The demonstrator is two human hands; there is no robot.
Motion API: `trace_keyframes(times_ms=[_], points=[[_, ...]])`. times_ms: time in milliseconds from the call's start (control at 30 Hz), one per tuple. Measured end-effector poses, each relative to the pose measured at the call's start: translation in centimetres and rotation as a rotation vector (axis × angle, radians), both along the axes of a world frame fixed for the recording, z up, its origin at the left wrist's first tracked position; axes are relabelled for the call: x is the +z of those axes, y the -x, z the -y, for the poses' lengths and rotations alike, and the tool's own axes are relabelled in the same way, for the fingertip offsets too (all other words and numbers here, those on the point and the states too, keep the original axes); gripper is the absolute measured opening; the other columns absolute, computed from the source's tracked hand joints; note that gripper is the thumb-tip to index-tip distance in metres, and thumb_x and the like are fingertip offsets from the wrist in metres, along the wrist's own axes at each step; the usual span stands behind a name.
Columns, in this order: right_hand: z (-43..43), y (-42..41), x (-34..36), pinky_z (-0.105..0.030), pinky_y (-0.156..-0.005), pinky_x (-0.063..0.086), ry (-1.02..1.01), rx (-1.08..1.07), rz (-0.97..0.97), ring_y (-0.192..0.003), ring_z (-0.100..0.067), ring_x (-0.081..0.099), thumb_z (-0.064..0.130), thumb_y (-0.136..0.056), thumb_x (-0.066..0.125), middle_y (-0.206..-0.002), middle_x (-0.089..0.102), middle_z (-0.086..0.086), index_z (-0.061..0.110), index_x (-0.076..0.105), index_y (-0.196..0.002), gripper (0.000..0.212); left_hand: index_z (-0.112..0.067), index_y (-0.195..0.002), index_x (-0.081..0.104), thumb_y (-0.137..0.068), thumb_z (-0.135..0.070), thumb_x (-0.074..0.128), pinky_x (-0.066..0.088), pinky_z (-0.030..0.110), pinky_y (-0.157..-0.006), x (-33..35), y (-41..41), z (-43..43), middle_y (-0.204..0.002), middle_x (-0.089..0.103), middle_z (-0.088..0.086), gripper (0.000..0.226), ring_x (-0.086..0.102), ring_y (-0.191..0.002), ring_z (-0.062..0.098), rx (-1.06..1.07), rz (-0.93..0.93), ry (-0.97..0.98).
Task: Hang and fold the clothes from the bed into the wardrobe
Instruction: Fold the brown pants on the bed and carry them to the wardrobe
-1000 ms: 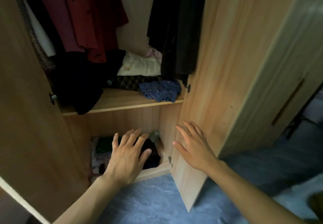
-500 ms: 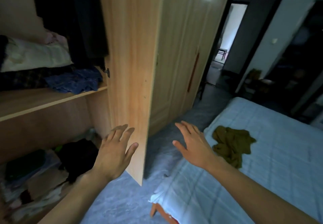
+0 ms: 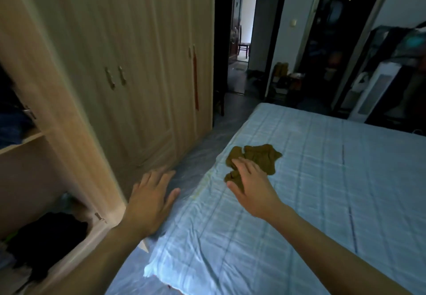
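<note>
Garment: an olive-brown crumpled cloth garment [image 3: 258, 156] is seen lying loose and unfolded on the bed, near the bed's side that faces the wardrobe.
Bed: the mattress is covered by a pale blue checked bedsheet [image 3: 322, 191]; no other clothing is seen on the part in view.
Right hand [image 3: 251, 184]: it is stretched out over the near end of the garment, fingers straight and slightly spread; contact cannot be told, and nothing is held.
Left hand [image 3: 152, 200]: it is held flat with fingers spread, above the gap between wardrobe and bed, and nothing is held.
Change: a second ago both hands were reached toward the wardrobe's lower compartment; the view is now turned to the bed and the right hand is brought to the garment.
Meaning: one item appears to be put away, and this garment is judged the next, perhaps the last.
Wardrobe: a light wooden wardrobe [image 3: 138, 64] is seen at the left; its open door [image 3: 69, 115] is swung outward, and dark folded clothes [image 3: 48, 232] are seen in the lower compartment.
Edges: the door's lower corner is near the bed's near corner, and only a narrow strip of grey-blue floor [image 3: 196, 154] is left between them.
Open room: bare sheet is offered right of the garment for folding.
</note>
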State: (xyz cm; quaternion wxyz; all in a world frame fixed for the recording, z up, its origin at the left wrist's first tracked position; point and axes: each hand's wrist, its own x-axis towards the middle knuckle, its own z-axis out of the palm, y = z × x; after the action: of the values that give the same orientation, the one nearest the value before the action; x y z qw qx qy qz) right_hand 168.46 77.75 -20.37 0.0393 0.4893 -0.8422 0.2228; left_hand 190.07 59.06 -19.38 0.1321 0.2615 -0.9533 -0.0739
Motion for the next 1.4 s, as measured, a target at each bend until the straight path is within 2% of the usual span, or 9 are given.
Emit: trace_keyframes(times_ms=[67,267,367,533,700,900,1000,1300,1400], points=[[-2.7,2.9,-0.4,-0.03,-0.115,0.02,0.018,-0.044,0.026,-0.139,-0.027,0.035,0.044,-0.099,0.052,-0.152,0.04,-0.011,0.011,0.036,-0.149,0.062,-0.02,-0.137,0.051,-0.093,-0.062,0.02,0.042,0.043,-0.094,-0.1,3.5,-2.2,-0.14,0.051,0.007,0.069,0.047,-0.124,0.029,-0.026,-0.002,-0.019],[-8.4,9.8,-1.1,-0.04,-0.117,0.025,0.024,-0.172,0.092,-0.143,-0.028,0.031,0.044,-0.099,0.05,-0.155,0.036,-0.011,0.01,0.032,-0.152,0.065,-0.023,-0.145,0.044,-0.097,-0.056,0.032,0.035,0.041,-0.107,-0.1,10.8,-6.4,-0.15,0.042,0.001,0.059,0.04,-0.135,0.022,-0.166,-0.021,-0.053],[-9.5,12.0,-1.5,-0.042,-0.116,0.029,0.052,-0.22,0.096,-0.14,-0.028,0.036,0.042,-0.098,0.053,-0.152,0.039,-0.012,0.008,0.036,-0.15,0.064,-0.02,-0.145,0.044,-0.096,-0.059,0.028,0.035,0.041,-0.11,-0.4,13.7,-6.3,-0.151,0.04,0.002,0.065,0.039,-0.136,0.022,-0.227,-0.019,-0.047],[-10.0,14.6,-3.6,-0.035,-0.115,0.027,0.022,-0.291,0.108,-0.141,-0.025,0.037,0.045,-0.098,0.052,-0.152,0.04,-0.008,0.013,0.038,-0.149,0.062,-0.023,-0.146,0.043,-0.099,-0.055,0.034,0.032,0.04,-0.112,-2.3,19.7,-4.5,-0.153,0.037,-0.001,0.057,0.036,-0.139,0.021,-0.265,-0.002,-0.154],[-7.7,18.9,-3.6,-0.037,-0.115,0.028,-0.057,-0.397,0.09,-0.142,-0.025,0.034,0.046,-0.099,0.049,-0.154,0.038,-0.008,0.014,0.035,-0.15,0.062,-0.015,-0.138,0.054,-0.099,-0.04,0.054,0.034,0.035,-0.109,-3.8,27.1,-2.0,-0.146,0.048,0.005,0.046,0.045,-0.133,0.024,-0.384,-0.096,-0.189],[-3.1,22.1,-3.1,-0.037,-0.116,0.027,-0.101,-0.471,0.098,-0.145,-0.024,0.029,0.047,-0.1,0.048,-0.157,0.034,-0.008,0.016,0.033,-0.152,0.063,-0.009,-0.132,0.058,-0.092,-0.059,0.031,0.039,0.049,-0.108,-4.9,33.9,3.2,-0.142,0.051,0.013,0.07,0.048,-0.129,0.032,-0.476,-0.099,-0.25],[-1.6,23.9,-3.6,-0.037,-0.118,0.025,-0.101,-0.488,0.118,-0.145,-0.023,0.029,0.047,-0.1,0.047,-0.157,0.034,-0.007,0.016,0.034,-0.151,0.061,-0.011,-0.134,0.057,-0.09,-0.061,0.025,0.039,0.049,-0.107,-6.0,36.5,4.9,-0.145,0.049,0.01,0.074,0.046,-0.132,0.028,-0.477,-0.057,-0.272],[1.7,31.8,-6.6,-0.027,-0.116,0.021,-0.077,-0.454,0.196,-0.145,-0.021,0.029,0.043,-0.101,0.048,-0.156,0.035,-0.007,0.013,0.033,-0.152,0.061,-0.014,-0.136,0.055,-0.094,-0.052,0.038,0.037,0.043,-0.11,-9.2,43.2,7.0,-0.148,0.046,0.008,0.059,0.043,-0.135,0.023,-0.482,0.076,-0.3],[3.1,35.5,-7.7,-0.021,-0.113,0.017,-0.04,-0.464,0.229,-0.144,-0.02,0.031,0.042,-0.101,0.05,-0.155,0.037,-0.007,0.012,0.034,-0.151,0.061,-0.016,-0.136,0.054,-0.094,-0.06,0.03,0.038,0.044,-0.109,-9.9,47.0,8.7,-0.147,0.046,0.006,0.065,0.044,-0.133,0.022,-0.489,0.1,-0.263]])
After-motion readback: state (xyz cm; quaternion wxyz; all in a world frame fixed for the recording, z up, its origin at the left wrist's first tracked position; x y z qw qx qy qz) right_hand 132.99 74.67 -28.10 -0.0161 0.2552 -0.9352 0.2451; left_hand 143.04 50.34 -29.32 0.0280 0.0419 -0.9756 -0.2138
